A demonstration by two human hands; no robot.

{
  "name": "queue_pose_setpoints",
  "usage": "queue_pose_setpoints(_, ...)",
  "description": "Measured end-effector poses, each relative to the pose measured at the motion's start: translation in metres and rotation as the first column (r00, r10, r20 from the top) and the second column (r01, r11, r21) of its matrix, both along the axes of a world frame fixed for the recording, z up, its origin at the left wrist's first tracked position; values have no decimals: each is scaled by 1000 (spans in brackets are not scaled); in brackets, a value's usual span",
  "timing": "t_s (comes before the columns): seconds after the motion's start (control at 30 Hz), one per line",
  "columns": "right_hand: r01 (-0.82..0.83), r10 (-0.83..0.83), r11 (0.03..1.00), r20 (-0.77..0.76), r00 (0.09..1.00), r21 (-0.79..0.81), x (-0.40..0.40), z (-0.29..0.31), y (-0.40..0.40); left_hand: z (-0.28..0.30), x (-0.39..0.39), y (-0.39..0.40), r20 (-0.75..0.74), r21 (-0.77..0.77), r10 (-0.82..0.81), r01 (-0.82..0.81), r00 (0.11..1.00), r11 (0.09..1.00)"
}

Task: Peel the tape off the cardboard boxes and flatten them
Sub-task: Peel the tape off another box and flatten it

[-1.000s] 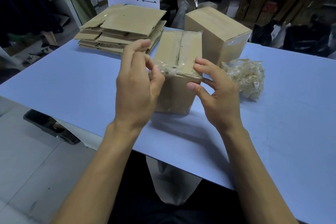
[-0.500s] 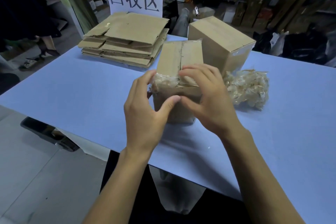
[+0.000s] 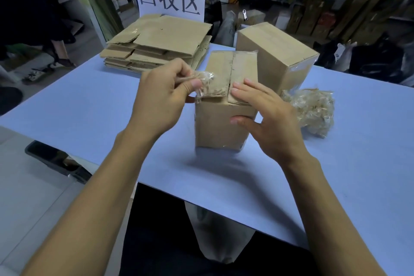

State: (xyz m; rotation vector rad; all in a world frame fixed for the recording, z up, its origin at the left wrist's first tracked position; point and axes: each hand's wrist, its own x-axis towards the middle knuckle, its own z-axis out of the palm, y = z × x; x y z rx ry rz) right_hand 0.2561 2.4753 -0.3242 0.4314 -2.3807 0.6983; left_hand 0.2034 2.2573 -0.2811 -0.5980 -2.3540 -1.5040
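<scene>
Flattened stack (image 3: 156,42) lies beyond the grip: done. Left hand (image 3: 161,96) pinches tape strip (image 3: 205,78), half lifted off near box (image 3: 221,116). Right hand (image 3: 266,119), fingers straight, steadies it. Far box (image 3: 277,56) sealed; tape wad (image 3: 311,110) right.

You are at a blue table (image 3: 89,105). 4 things sit on it. Near the far left corner is a pile of flat cardboard (image 3: 156,45). In the middle, close to your edge, 1 box (image 3: 220,123) stands up tall. Just behind it, toward the far edge, a second box (image 3: 282,56) sits turned at a slant. To the right of the near box lies a crumpled ball of clear tape (image 3: 313,110).
</scene>
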Motion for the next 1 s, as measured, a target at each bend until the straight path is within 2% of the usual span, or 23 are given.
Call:
queue_pose_setpoints(0.1,7,-7,1000,-6,1000,-14,-6,1,3,-2,-5,5,174,206,-47,11,984,979)
queue_pose_setpoints(0.2,4,-4,1000,20,1000,4,-5,6,3,-10,3,13,290,356,-1,-106,957,929)
queue_pose_setpoints(0.3,26,-34,997,116,993,68,1,15,-3,-16,14,17,247,344,13,-100,969,934)
queue_pose_setpoints(0.37,59,-70,990,81,994,132,2,15,-10,-17,19,18,171,226,33,-72,985,971)
queue_pose_setpoints(0.43,86,-89,992,35,995,96,2,10,-18,-18,24,20,106,129,102,-115,989,985)
queue_pose_setpoints(0.5,114,-114,992,-11,993,46,1,4,-25,-19,25,23,95,159,159,-172,983,972)
queue_pose_setpoints(0.67,171,-170,985,-52,984,28,-5,0,-37,-24,18,22,231,334,200,-271,952,903)
queue_pose_setpoints(0.83,136,-135,991,-60,989,3,-8,1,-33,-19,17,25,333,400,163,-295,929,868)
queue_pose_setpoints(0.9,99,-99,995,-54,994,6,-11,1,-28,-17,15,24,359,405,129,-279,924,871)
queue_pose_setpoints(1.0,22,-22,1000,-22,1000,17,-15,6,-21,-14,14,21,331,330,111,-225,937,917)
